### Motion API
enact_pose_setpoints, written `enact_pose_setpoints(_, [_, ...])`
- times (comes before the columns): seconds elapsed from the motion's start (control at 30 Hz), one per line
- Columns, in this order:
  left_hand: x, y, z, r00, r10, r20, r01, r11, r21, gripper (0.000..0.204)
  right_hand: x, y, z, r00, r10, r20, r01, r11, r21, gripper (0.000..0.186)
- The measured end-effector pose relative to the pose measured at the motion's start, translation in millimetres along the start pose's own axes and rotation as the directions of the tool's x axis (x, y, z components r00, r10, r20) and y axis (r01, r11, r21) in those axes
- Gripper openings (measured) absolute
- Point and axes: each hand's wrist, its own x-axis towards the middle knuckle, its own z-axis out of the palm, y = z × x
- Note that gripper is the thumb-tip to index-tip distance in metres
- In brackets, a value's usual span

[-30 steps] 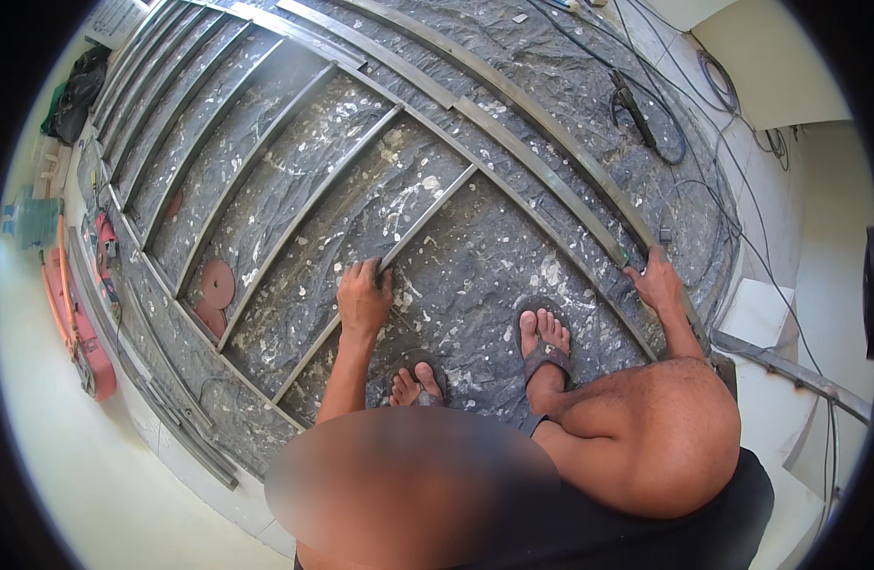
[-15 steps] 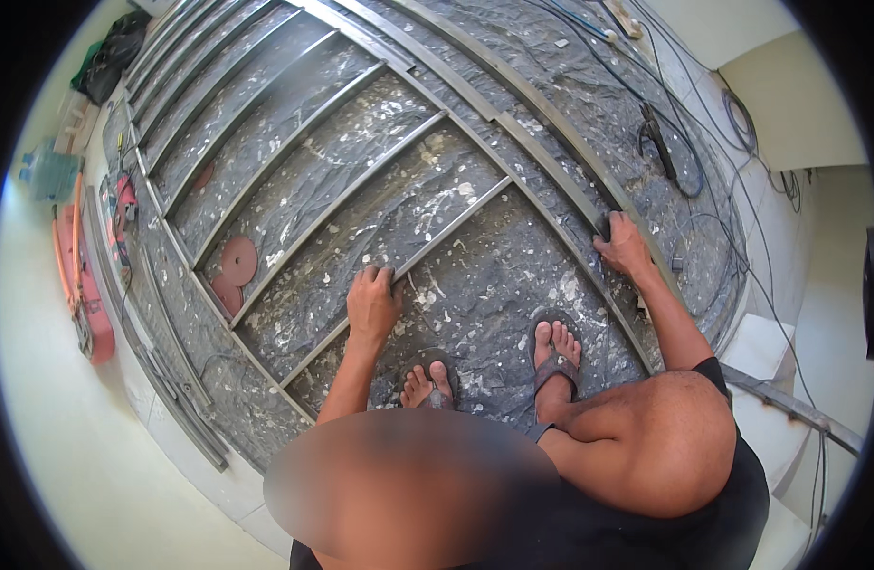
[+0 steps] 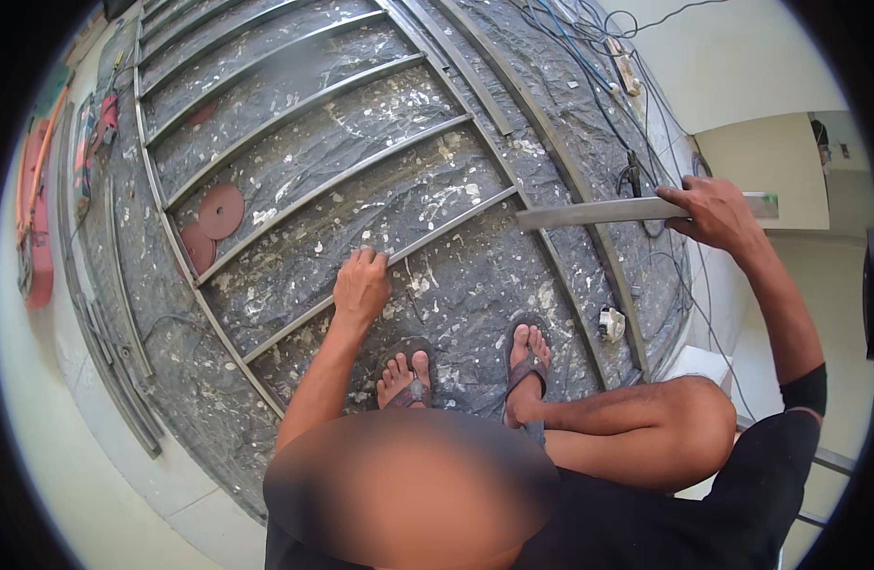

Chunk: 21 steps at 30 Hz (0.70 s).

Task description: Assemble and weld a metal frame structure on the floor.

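Observation:
A metal frame with several parallel crossbars lies on the ground sheet, and my left hand (image 3: 361, 285) is closed over its nearest crossbar (image 3: 456, 221). Off to the right, my right hand (image 3: 717, 217) grips a flat-sided metal bar (image 3: 589, 213), raised and held roughly level. The bar's left end reaches over the frame's right side rail, and its right end sticks out past my hand. Beneath the bar runs a long metal tube (image 3: 565, 157), lying beside the frame. A shorter metal length (image 3: 470, 81) rests between that tube and the frame.
Reddish discs (image 3: 221, 211) lie at the frame's left side. Farther left are a red tool with orange handles (image 3: 38, 180) and loose metal strips (image 3: 123, 380). Cables and a dark clamp-like holder (image 3: 633, 176) lie at right. A small white object (image 3: 610, 324) sits near the tube.
My right hand has risen from beside the frame and swung right, lifting the metal bar and turning it crosswise. My left hand stays on the crossbar. The view has shifted.

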Motion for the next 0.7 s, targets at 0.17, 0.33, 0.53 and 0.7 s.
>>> enact_pose_setpoints(0.17, [0, -1, 2, 1.0, 0.001, -0.013, -0.001, 1.0, -0.021, 0.008, 40, -20, -32, 0.992, -0.092, 0.089, 0.105, 0.983, -0.15, 0.04])
enact_pose_setpoints(0.33, [0, 1, 2, 1.0, -0.005, -0.021, 0.004, 1.0, -0.026, 0.008, 67, -27, -37, 0.989, -0.137, 0.054, 0.146, 0.963, -0.227, 0.022])
enact_pose_setpoints(0.53, [-1, 0, 3, 1.0, -0.003, -0.027, 0.002, 1.0, -0.031, 0.008, 78, -32, -40, 0.987, -0.147, 0.06, 0.157, 0.962, -0.223, 0.019])
enact_pose_setpoints(0.7, [0, 0, 1, 1.0, 0.002, -0.012, -0.002, 1.0, -0.016, 0.008, 82, -31, -42, 0.991, -0.135, 0.022, 0.137, 0.97, -0.2, 0.018])
